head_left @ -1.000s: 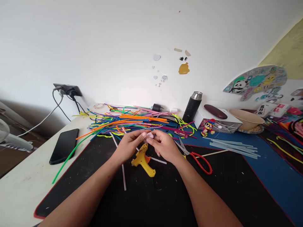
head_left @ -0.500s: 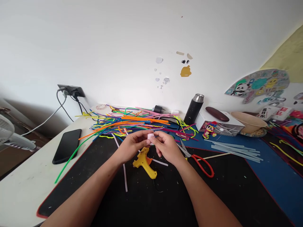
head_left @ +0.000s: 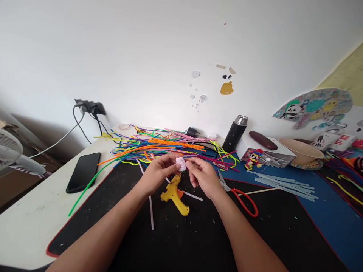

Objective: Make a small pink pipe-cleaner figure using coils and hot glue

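My left hand (head_left: 160, 172) pinches a small pale pink bundle (head_left: 180, 164) of what looks like coiled pipe cleaner. Right beside it, the bent fingers of my right hand (head_left: 202, 174) come together at the bundle's edge; anything between them is hidden. Below the hands, a yellow hot glue gun (head_left: 177, 198) lies on the black mat, its nozzle end towards the bundle. Pale pink pipe cleaners (head_left: 151, 211) lie to the left of the gun and behind it. Red-handled scissors (head_left: 241, 196) rest just past my right wrist, blades partly covered by the hand.
A heap of colourful pipe cleaners (head_left: 159, 145) spreads behind the hands. At left are a black phone (head_left: 83, 172) and a fan (head_left: 11, 155). A black thermos (head_left: 236, 132), a small figurine (head_left: 253, 159), glue sticks (head_left: 286, 185) and a bowl (head_left: 300, 149) stand or lie at right.
My right fingers have drawn slightly away to the right, so more of the pale pink bundle shows in my left fingers. The view has shifted a little.
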A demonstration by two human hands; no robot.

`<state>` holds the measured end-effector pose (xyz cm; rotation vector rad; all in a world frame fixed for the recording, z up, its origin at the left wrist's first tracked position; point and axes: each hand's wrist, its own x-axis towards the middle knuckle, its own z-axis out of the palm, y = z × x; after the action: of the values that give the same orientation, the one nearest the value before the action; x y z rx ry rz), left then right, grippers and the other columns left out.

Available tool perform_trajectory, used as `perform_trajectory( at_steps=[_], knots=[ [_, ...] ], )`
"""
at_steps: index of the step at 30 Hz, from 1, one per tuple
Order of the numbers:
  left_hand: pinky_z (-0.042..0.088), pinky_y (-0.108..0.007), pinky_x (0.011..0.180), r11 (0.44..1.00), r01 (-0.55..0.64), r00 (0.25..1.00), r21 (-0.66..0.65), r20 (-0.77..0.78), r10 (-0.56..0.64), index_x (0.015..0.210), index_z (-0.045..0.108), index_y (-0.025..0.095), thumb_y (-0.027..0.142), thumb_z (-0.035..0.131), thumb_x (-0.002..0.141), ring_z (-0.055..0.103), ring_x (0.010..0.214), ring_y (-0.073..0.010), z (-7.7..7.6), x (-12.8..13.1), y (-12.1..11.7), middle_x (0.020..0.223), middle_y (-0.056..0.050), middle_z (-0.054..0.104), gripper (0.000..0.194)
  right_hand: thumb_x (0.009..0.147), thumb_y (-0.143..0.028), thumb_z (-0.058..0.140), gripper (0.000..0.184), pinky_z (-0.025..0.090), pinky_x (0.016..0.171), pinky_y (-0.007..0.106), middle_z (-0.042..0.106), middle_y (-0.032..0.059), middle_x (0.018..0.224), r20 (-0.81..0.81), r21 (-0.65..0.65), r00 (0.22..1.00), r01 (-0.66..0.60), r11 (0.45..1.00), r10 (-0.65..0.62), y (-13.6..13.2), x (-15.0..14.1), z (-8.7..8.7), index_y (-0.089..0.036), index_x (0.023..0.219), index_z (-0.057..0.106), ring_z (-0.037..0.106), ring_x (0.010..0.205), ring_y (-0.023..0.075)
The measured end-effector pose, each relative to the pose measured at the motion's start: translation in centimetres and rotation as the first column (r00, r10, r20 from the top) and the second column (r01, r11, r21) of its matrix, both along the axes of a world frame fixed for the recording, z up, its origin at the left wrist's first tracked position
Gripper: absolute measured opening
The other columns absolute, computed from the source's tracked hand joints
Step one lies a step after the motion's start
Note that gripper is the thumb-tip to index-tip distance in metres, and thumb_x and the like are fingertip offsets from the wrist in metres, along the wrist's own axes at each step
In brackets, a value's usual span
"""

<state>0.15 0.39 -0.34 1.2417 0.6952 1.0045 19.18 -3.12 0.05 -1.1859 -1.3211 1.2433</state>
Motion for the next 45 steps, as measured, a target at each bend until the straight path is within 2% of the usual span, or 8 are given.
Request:
perform_trajectory(
  at_steps=[6,10,16,23,29,32,35,45],
  knots=[
    [0.057,-0.03,0.075,0.999,-0.013,1.0,-0.037,0.009,0.013,0.098,0.078,0.018,0.037,0.094,0.069,0.068,0.077,-0.0172,0.5,0.1,-0.1,0.081,-0.002,0.073,0.039,0.089,-0.054,0.069,0.042,0.032,0.041,0.022,0.051,-0.0086,0.047,-0.028,-0.016,1.0,-0.007,1.0,0.006,0.1,0.0,-0.7,-0.017,0.108,0.073,0.042,0.036,0.0097],
    [0.057,-0.029,0.073,0.998,-0.011,1.0,-0.056,0.024,0.013,0.096,0.079,0.017,0.036,0.097,0.064,0.068,0.074,-0.0166,0.2,0.2,0.0,0.08,-0.003,0.074,0.042,0.088,-0.054,0.07,0.042,0.032,0.041,0.022,0.048,-0.0092,0.046,-0.061,-0.018,0.998,-0.015,1.0,0.013,0.2,-0.2,-0.9,-0.017,0.108,0.073,0.042,0.037,0.0096],
    [0.055,-0.029,0.074,0.992,0.021,0.996,-0.127,0.084,-0.011,0.104,0.081,0.017,0.036,0.095,0.068,0.067,0.076,-0.0164,-0.3,0.1,0.2,0.088,-0.006,0.076,0.043,0.09,-0.054,0.071,0.038,0.031,0.04,0.022,0.048,-0.0089,0.048,-0.118,-0.009,0.993,-0.013,1.0,0.012,0.1,-0.4,-1.0,-0.018,0.101,0.07,0.042,0.038,0.0097],
    [0.051,-0.024,0.071,0.979,0.082,0.984,-0.186,0.169,-0.05,0.097,0.081,0.016,0.03,0.096,0.068,0.064,0.078,-0.0152,-0.7,0.0,0.4,0.09,-0.006,0.075,0.035,0.087,-0.056,0.073,0.041,0.031,0.04,0.022,0.05,-0.0079,0.049,-0.119,-0.018,0.993,0.002,1.0,-0.004,0.0,-0.5,-0.9,-0.018,0.102,0.071,0.042,0.039,0.0097],
    [0.055,-0.029,0.081,0.959,0.178,0.942,-0.219,0.322,-0.101,0.095,0.078,0.016,0.027,0.092,0.075,0.069,0.086,-0.018,-1.1,-0.7,1.0,0.099,-0.009,0.076,0.027,0.088,-0.057,0.072,0.044,0.034,0.042,0.023,0.049,-0.0086,0.049,-0.126,-0.001,0.99,0.068,0.998,-0.067,-0.2,-0.7,-0.1,-0.017,0.108,0.07,0.043,0.039,0.0105],
    [0.056,-0.029,0.086,0.946,0.235,0.917,-0.222,0.373,-0.14,0.098,0.077,0.014,0.031,0.092,0.076,0.072,0.09,-0.0189,-1.2,-1.0,1.4,0.101,-0.01,0.077,0.031,0.087,-0.058,0.073,0.046,0.032,0.041,0.023,0.049,-0.0082,0.05,-0.139,-0.005,0.987,0.077,0.997,-0.077,-0.2,-0.7,0.0,-0.017,0.105,0.069,0.042,0.039,0.0105],
    [0.057,-0.025,0.082,0.935,0.277,0.889,-0.222,0.428,-0.161,0.099,0.076,0.014,0.036,0.092,0.076,0.073,0.086,-0.0167,-1.4,-1.1,1.6,0.095,-0.009,0.077,0.036,0.087,-0.061,0.072,0.048,0.031,0.041,0.023,0.05,-0.0081,0.05,-0.117,-0.013,0.991,0.059,0.998,-0.06,-0.2,-0.7,-0.2,-0.017,0.106,0.069,0.043,0.039,0.0107],
    [0.054,-0.027,0.093,0.925,0.294,0.822,-0.239,0.558,-0.117,0.101,0.072,0.015,0.038,0.096,0.07,0.07,0.088,-0.0151,-2.2,-1.2,1.8,0.092,-0.004,0.073,0.045,0.089,-0.065,0.068,0.052,0.031,0.043,0.024,0.051,-0.0078,0.049,-0.031,0.008,0.999,0.01,1.0,-0.009,-0.3,-0.9,-0.5,-0.017,0.108,0.068,0.044,0.037,0.0114]
  ],
)
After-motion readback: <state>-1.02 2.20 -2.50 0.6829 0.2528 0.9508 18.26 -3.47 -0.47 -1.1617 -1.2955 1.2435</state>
